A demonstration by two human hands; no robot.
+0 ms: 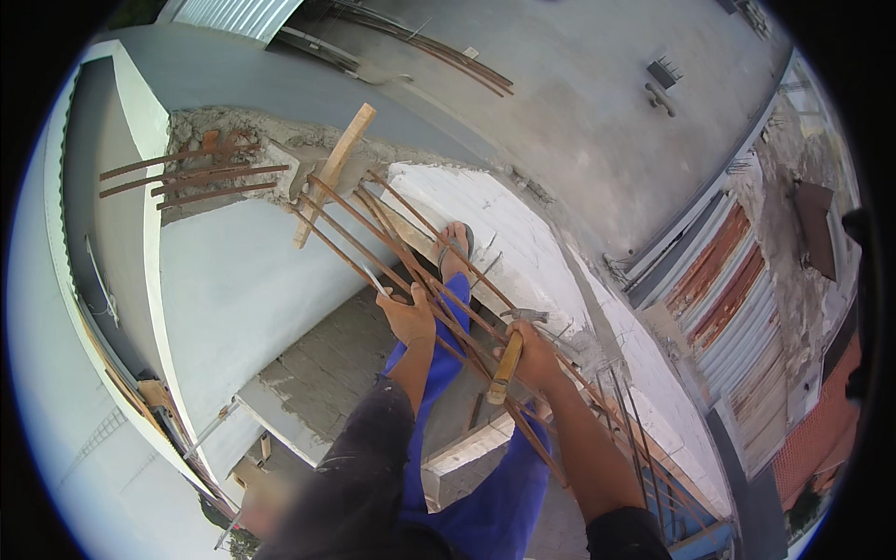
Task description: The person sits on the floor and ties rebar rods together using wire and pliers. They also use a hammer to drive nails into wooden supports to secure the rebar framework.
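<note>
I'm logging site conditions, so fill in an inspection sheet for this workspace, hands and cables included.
Surface: white wall, rough grey concrete.
Job's things: crossing rusty bars, hammer, wooden stick near the bars' far ends.
Clutter: long rods lying on the grey floor.
Hands: right hand closed around the hammer; left hand at the bars, grip unclear.
Cables: nothing clearly seen.
Surroundings: ribbed metal sheets, partly rust-brown, at right.

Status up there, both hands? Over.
Right grip closed on yellow-handled metal hammer. Left grip at long rusty steel bars. Pale wooden strip crosses bars' far end.
</note>
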